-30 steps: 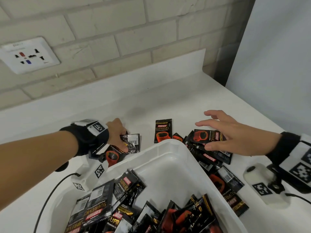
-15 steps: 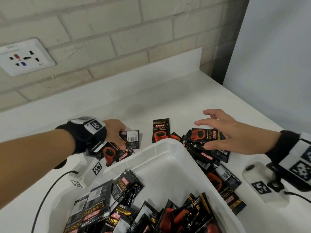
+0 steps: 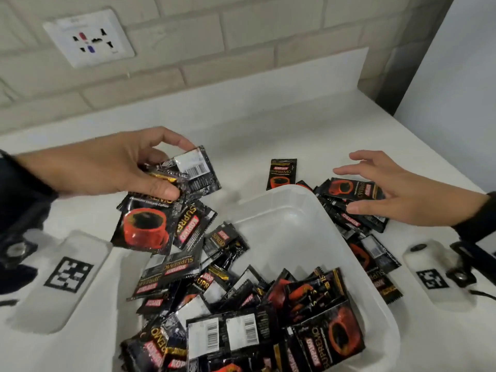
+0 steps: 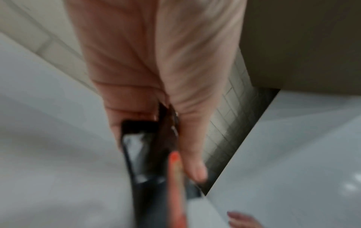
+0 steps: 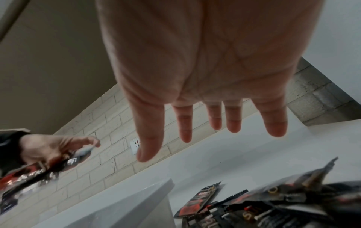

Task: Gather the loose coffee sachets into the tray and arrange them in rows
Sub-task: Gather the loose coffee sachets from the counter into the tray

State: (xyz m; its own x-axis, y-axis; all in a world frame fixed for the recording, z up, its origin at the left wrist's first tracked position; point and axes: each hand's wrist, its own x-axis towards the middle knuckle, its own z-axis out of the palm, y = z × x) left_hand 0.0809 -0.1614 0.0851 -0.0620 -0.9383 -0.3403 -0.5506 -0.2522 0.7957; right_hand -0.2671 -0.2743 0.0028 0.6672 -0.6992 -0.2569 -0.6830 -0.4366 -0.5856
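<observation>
A white plastic tray [image 3: 292, 200] sits on the counter, holding a jumble of black-and-red coffee sachets [image 3: 241, 312]. My left hand [image 3: 150, 170] pinches a bunch of sachets [image 3: 166, 202] above the tray's far left corner; the left wrist view shows them [image 4: 156, 154] blurred between thumb and fingers. My right hand [image 3: 381, 191] hovers open, fingers spread, over a loose pile of sachets [image 3: 351, 210] beside the tray's right rim, and the right wrist view shows those sachets [image 5: 273, 205] below the straight fingers [image 5: 185, 123]. A single sachet [image 3: 281, 173] lies alone past the tray.
A brick wall with a white socket [image 3: 90, 38] runs behind the counter. A grey panel [image 3: 461, 76] stands at the right. More sachets [image 3: 375, 261] lie along the tray's right side. White wrist-camera housings [image 3: 64, 277] sit at both lower edges.
My left hand has lifted its bunch of sachets off the counter and carried it right, over the tray's corner. The right hand stays open over the right pile.
</observation>
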